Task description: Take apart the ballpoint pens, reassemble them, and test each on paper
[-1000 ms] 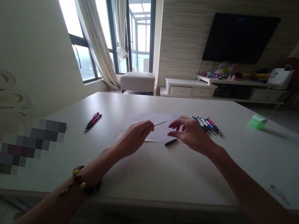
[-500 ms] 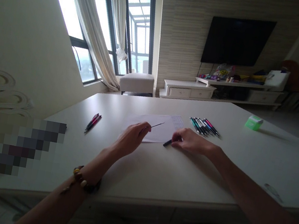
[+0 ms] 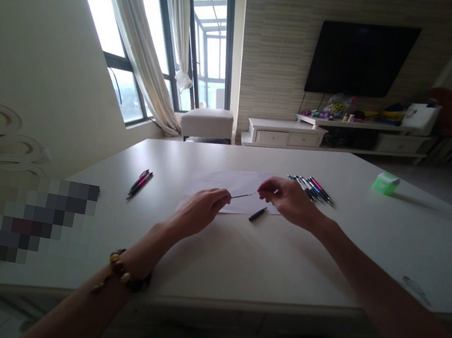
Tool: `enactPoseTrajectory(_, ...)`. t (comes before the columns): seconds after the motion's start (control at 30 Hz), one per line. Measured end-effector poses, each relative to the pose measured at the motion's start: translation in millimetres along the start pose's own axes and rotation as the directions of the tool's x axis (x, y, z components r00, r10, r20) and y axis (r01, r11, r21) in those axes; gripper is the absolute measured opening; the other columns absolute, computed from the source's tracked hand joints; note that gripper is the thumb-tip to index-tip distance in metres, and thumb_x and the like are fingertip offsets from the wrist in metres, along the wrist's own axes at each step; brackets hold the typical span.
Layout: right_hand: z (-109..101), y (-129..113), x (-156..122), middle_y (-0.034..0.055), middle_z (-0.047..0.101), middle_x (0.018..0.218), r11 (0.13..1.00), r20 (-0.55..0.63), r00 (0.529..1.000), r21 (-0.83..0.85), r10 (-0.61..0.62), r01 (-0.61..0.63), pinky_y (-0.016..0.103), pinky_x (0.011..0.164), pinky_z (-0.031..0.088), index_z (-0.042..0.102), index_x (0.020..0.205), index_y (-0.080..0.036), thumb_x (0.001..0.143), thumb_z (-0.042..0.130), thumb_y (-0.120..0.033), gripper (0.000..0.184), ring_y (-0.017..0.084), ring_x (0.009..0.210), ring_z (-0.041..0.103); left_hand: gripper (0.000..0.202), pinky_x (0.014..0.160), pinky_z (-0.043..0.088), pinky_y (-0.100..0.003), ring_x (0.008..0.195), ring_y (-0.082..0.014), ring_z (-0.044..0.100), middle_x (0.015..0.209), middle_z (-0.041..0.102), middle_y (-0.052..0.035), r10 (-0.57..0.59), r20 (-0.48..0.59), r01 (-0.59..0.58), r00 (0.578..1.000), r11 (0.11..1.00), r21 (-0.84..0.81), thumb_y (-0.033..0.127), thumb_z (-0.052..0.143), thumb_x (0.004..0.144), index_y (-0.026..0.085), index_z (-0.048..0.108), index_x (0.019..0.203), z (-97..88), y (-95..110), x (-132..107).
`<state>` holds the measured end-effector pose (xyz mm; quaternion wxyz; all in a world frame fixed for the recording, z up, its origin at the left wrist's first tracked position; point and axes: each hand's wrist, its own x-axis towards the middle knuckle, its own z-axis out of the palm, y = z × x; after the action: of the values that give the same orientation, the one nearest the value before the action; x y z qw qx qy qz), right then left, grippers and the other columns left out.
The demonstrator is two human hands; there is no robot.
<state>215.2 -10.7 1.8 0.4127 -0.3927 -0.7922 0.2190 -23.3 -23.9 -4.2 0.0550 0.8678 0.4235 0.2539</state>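
Note:
My left hand is closed on a thin dark pen refill, which points right toward my other hand. Just off the refill's tip, my right hand is pinched; a tiny pale bit shows at its fingertips, too small to name. Both hands are above a white sheet of paper with print at its far right corner. Below the right hand, a short black pen barrel part lies at the paper's near edge.
Two or so pens lie on the left of the white table. Several pens are grouped behind my right hand. Farther right stands a green box. A pixelated patch covers the table's left edge.
My right hand has let go of the black barrel part and moved up to the refill's tip, fingers pinched. The left hand has tilted the refill lower, nearly level.

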Motion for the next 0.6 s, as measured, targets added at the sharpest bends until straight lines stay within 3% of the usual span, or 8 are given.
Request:
enactPoseTrajectory(0.33,10.5,-5.5,-1.1,0.0043,0.07,0.08,0.999,0.058,0.998,0.021,-0.026,0.025,0.028,0.065,0.049,0.068,0.087,-0.016,0.077,0.061,-0.023,0.014,0.015,0.07,0.063,0.028,0.068,0.04,-0.025,0.074,-0.0154,0.057,0.087,0.066,-0.0028,0.031,0.02,-0.031,0.999,0.999,-0.022,0.031,0.036,0.093,0.021,0.061,0.089,0.8,2.1,-0.5)
enactPoseTrajectory(0.5,18.8,-11.2,-3.4,0.0045,0.068,0.085,0.995,0.106,0.994,0.101,0.013,-0.024,0.028,0.068,0.051,0.058,0.115,-0.018,0.075,0.066,-0.026,0.042,0.015,0.074,0.063,0.028,0.066,0.039,-0.025,0.073,-0.0148,0.056,0.084,0.066,-0.0021,0.041,0.028,-0.039,0.999,0.997,-0.061,0.03,0.035,0.093,0.02,0.06,0.088,0.5,3.5,0.0)
enactPoseTrajectory(0.6,9.2,-5.9,-4.3,0.0065,0.066,0.092,0.998,0.185,0.982,-0.055,0.024,-0.014,0.03,0.072,0.049,0.062,0.111,-0.018,0.069,0.072,-0.03,0.045,0.018,0.082,0.061,0.029,0.067,0.039,-0.025,0.074,-0.015,0.056,0.086,0.066,-0.0029,0.021,-0.012,-0.022,1.0,0.997,-0.076,0.031,0.034,0.093,0.019,0.06,0.089,-0.9,2.9,1.0)
